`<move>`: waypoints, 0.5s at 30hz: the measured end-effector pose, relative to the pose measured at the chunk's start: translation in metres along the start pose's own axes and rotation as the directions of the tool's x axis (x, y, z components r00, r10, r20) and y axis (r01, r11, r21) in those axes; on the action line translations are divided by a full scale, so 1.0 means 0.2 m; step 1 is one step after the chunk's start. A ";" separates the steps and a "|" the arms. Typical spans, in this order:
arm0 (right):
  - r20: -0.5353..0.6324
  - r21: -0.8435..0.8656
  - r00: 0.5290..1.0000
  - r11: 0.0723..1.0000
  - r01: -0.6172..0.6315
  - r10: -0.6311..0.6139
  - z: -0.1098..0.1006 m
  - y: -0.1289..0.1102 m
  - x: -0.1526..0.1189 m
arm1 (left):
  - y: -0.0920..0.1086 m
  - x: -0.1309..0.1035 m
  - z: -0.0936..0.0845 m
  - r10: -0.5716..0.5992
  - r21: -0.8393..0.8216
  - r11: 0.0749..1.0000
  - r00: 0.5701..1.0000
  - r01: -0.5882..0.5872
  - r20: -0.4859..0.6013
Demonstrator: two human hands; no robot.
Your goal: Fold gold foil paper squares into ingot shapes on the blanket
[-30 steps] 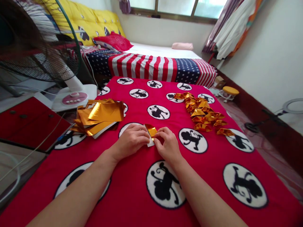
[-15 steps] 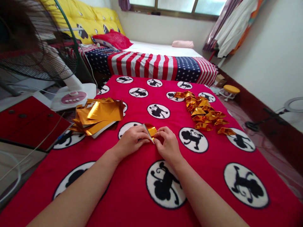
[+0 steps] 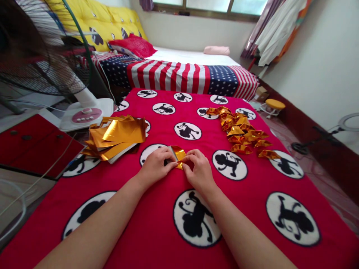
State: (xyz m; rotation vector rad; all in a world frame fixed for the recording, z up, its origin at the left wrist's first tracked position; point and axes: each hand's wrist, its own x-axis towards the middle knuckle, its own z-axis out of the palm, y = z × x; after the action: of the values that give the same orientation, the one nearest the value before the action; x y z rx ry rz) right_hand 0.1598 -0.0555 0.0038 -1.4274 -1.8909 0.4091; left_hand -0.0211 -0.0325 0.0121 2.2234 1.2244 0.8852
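Between my two hands is a small sheet of gold foil paper, partly folded, with a pale grey strip of its back showing on the left. My left hand pinches its left side and near edge between thumb and fingers. On the other side, my right hand grips the right edge, fingers curled and thumb beneath. The fingers cover part of the folds. To the left lies a loose stack of flat gold foil sheets. Several folded gold paper ingots are grouped in rows at the right.
A red blanket with black monkey figures in white circles covers the surface under my hands. A white fan stands at the left beside a red cabinet. Beyond are a bed, a yellow stool and a ring-light stand.
The near edge of the foil paper has been turned, so gold now shows there below the grey strip. My left fingers have shifted slightly; my right hand stays nearly in place.
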 end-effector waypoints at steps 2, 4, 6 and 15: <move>-0.003 0.002 1.000 1.000 -0.001 0.001 0.00 0.00 0.00 | 0.00 0.00 0.00 -0.008 0.012 1.000 1.000 0.008 -0.001; -0.008 0.005 1.000 1.000 0.001 -0.001 0.00 0.00 0.00 | 0.00 0.00 0.00 -0.013 0.019 1.000 1.000 0.013 -0.004; -0.009 0.008 1.000 1.000 0.003 -0.003 0.00 0.00 0.00 | 0.00 0.00 0.01 -0.014 0.020 1.000 1.000 0.014 -0.005; -0.008 0.002 1.000 1.000 0.002 -0.002 0.00 -0.01 -0.01 | 0.01 0.01 0.02 -0.019 0.036 0.999 1.000 0.020 -0.021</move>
State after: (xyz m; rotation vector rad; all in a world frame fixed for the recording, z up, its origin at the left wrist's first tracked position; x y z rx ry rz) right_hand 0.1591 -0.0571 0.0038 -1.4242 -1.8853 0.4036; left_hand -0.0166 -0.0332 0.0118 2.2325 1.2789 0.8868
